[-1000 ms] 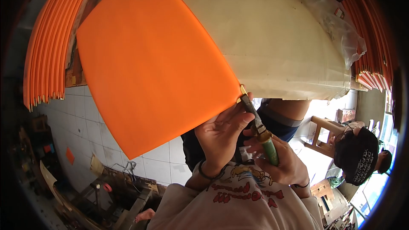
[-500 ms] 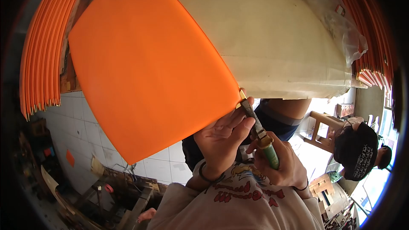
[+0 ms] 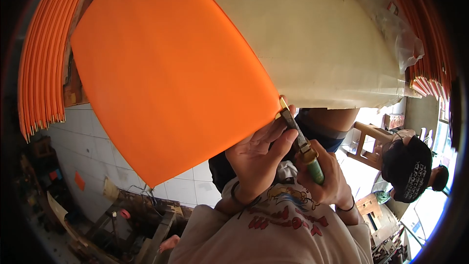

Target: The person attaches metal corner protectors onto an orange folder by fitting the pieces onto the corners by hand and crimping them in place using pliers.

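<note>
A large orange sheet with smooth edges spans the left and middle of the view, its near right corner pointing at my hands. My left hand supports that corner from below, palm up, thumb beside the tool and fingers partly hidden under the sheet. In my right hand is a green-handled tool with a brass-coloured collar and a narrow dark metal shaft. Its far end meets the corner, where small gold-coloured pieces show. Whether these belong to the tool or the sheet I cannot tell.
A stack of orange sheets with gold-coloured tips stands at left; another stack is at right. A cream-covered table carries a clear plastic bag. Another person in dark clothes sits near a wooden stool.
The corner of the sheet, with both hands and the tool, has shifted slightly right in view. My right hand keeps its hold on the green handle.
</note>
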Demonstrator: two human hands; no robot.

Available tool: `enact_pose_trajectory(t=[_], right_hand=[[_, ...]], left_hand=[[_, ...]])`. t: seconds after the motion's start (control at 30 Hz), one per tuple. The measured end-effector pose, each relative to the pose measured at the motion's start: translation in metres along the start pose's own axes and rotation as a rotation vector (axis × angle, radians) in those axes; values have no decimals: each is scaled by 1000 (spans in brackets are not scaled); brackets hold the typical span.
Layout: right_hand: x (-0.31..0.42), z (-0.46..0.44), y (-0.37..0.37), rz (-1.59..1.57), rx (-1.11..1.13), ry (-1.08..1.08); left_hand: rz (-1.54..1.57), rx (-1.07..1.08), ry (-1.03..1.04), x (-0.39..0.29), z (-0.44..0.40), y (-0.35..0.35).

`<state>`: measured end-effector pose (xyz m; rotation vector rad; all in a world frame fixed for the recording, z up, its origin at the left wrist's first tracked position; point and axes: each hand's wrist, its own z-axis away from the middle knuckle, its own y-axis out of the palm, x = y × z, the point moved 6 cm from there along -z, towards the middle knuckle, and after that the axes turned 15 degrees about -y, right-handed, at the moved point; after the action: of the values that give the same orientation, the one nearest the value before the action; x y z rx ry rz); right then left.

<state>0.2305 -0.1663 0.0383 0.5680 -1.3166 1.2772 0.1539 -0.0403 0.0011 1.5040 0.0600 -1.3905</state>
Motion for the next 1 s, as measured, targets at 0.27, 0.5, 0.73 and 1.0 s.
enact_pose_trajectory(t=[0.27,0.5,0.73,1.0], right_hand=[[-1,13,7,-222,-127,23],[4,14,6,-162,65,-43],[22,11,5,-175,132,-11],[20,12,10,-127,143,-130]], left_hand=[[-17,-22,16,-6,0,2],[-18,-4,3,-6,1,2],[-5,16,-16,-7,2,2],[-2,84,-22,-5,2,-2]])
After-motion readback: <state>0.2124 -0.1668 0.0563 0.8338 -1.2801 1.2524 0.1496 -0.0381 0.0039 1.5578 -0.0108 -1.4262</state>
